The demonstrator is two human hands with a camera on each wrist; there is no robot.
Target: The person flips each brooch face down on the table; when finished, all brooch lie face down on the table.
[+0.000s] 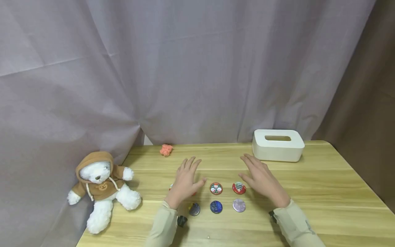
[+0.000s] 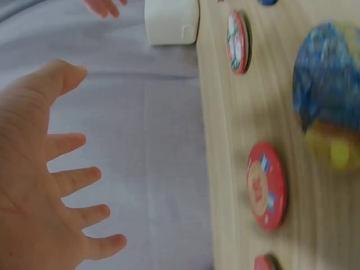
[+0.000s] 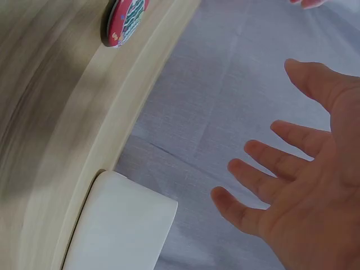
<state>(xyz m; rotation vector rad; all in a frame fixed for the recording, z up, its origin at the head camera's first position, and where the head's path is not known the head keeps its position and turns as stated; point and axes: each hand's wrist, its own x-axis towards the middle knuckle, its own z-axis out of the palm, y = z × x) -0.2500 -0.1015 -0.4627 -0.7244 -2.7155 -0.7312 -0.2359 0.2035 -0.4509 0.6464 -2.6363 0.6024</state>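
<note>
My left hand [image 1: 184, 182] hovers over the left end of two rows of round badges, fingers spread and nothing held. In the left wrist view a red badge [image 2: 267, 187] and a blue-and-yellow badge [image 2: 329, 90] lie on the wood. To the right, my right hand [image 1: 266, 181] is likewise held out with fingers apart, beside a red badge with a tree [image 1: 239, 188]. Between the hands lie a red-rimmed badge with white figures [image 1: 216, 188], a blue badge [image 1: 216, 207] and a lilac badge [image 1: 239, 205]. A dark badge [image 1: 194, 209] is near my left wrist. My left hand partly hides the back-left badges.
A white tissue box [image 1: 277, 147] stands at the table's back right. A white teddy bear in a brown hoodie [image 1: 102, 187] sits at the left edge. Some small coral-coloured thing [image 1: 166, 150] lies at the back left. Grey curtain [image 1: 197, 75] hangs behind the wooden table [image 1: 333, 192].
</note>
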